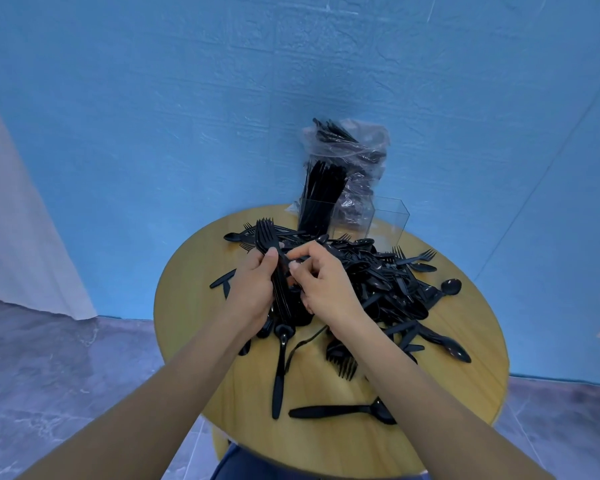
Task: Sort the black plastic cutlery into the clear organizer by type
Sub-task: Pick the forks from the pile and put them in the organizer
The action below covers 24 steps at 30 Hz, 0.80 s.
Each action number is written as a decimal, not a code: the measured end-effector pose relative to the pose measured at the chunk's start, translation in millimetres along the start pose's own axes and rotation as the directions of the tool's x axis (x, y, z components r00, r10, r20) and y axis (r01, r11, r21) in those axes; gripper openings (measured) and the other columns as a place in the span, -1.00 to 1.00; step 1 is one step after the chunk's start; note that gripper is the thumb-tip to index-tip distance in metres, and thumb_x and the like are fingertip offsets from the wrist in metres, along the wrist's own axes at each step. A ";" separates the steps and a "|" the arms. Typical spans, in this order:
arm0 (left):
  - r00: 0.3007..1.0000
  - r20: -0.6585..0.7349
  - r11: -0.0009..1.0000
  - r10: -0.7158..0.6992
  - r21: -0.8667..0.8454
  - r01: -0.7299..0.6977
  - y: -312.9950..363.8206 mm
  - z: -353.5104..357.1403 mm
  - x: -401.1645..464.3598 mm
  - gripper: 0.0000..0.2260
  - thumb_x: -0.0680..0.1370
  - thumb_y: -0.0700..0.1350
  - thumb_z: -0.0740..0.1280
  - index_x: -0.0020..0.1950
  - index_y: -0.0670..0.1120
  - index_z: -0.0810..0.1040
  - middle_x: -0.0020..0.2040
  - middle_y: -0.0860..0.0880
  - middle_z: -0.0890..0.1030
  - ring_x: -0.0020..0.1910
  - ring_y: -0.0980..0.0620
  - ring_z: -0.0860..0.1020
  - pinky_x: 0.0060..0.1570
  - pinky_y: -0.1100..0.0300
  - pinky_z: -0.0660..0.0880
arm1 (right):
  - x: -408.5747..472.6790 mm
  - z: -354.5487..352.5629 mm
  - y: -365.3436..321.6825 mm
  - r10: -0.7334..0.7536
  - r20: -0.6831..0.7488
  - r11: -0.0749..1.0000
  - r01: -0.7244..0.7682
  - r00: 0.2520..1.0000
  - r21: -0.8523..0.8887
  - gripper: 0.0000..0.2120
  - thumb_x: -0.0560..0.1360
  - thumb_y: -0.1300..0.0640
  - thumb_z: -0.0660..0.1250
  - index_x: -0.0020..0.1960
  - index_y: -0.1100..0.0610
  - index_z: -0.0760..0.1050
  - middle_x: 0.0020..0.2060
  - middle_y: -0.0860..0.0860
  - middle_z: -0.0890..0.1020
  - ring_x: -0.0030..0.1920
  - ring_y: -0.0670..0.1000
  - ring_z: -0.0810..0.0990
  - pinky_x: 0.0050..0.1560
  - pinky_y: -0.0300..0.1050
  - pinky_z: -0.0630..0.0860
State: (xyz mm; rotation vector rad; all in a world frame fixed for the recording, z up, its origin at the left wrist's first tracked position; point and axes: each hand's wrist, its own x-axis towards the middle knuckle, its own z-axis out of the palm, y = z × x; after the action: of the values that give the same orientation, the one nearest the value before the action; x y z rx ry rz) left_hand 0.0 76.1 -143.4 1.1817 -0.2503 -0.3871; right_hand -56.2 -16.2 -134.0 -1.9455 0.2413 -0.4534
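Backdrop: blue textured wall [222, 98] behind a round pale-wood table [201, 271], beyond my fingers.
Left hand: my left hand [253, 289] is wrapped round a stacked bundle of black plastic forks [267, 237], tines up and away from me, thumb pressed on the necks.
Right hand: my right hand [321, 282] is curled, thumb and forefinger pinching at something thin and black just beside the bundle (most likely one more fork; I cannot tell for sure).
Loose pile: a heap of mixed black plastic spoons, forks and knives [388, 285] lies under and to the right of my fingers, with strays nearer me.
Organizer: the clear plastic organizer with upright compartments [385, 220] stands past my fingertips; its left compartment holds upright black cutlery, its right one looks empty.
Bag: a crinkled clear plastic bag of more cutlery [354, 150] sits behind the organizer.
Risk: the smooth handles could fan out and slip if my left grip loosens while I add another.
Risk: reaching over the heap could drag pieces off the table edge.
Risk: a spoon nested among the forks could go in the wrong compartment.
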 end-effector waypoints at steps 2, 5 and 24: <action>1.000 -0.007 0.999 -0.023 -0.046 0.022 1.1 2.2 -2.9 -0.78 0.66 -0.14 0.08 0.16 -0.16 0.47 0.07 -0.19 0.59 0.04 -0.10 0.61 -0.14 0.09 0.56 | -2.6 -1.7 0.7 -0.021 -0.031 0.999 0.021 0.999 -0.025 -0.90 0.57 0.20 0.25 0.01 0.09 0.54 -0.39 -0.05 0.47 -0.58 -0.18 0.38 -0.46 -0.27 0.32; 0.999 -0.015 0.992 -0.052 -0.114 0.050 2.5 5.5 -8.1 -0.75 0.67 -0.15 0.06 0.25 -0.21 0.41 -0.03 -0.17 0.57 -0.15 -0.03 0.62 -0.34 0.10 0.57 | -6.8 -5.7 -1.0 -0.058 -0.034 0.994 0.054 0.998 -0.098 -0.82 0.57 0.20 0.26 0.11 0.11 0.60 -0.26 -0.02 0.54 -0.59 -0.12 0.44 -0.54 -0.28 0.41; 0.986 -0.073 0.973 -0.148 0.167 0.158 -21.7 6.2 -44.8 -0.80 0.67 -0.18 0.05 0.13 -0.19 0.44 -0.28 -0.03 0.41 -0.37 0.09 0.35 -0.36 0.23 0.37 | -81.5 -89.1 41.0 0.120 0.361 0.806 0.122 0.925 -0.579 -0.59 0.48 0.25 0.33 0.27 -0.06 0.47 0.21 -0.09 0.40 0.25 -0.08 0.30 0.28 -0.15 0.29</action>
State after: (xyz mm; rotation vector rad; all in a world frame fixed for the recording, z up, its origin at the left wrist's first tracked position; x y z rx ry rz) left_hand -46.6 82.6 -160.8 1.3861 -0.1427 -0.4714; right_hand -165.9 -77.2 -156.3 -2.6054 0.1334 0.0340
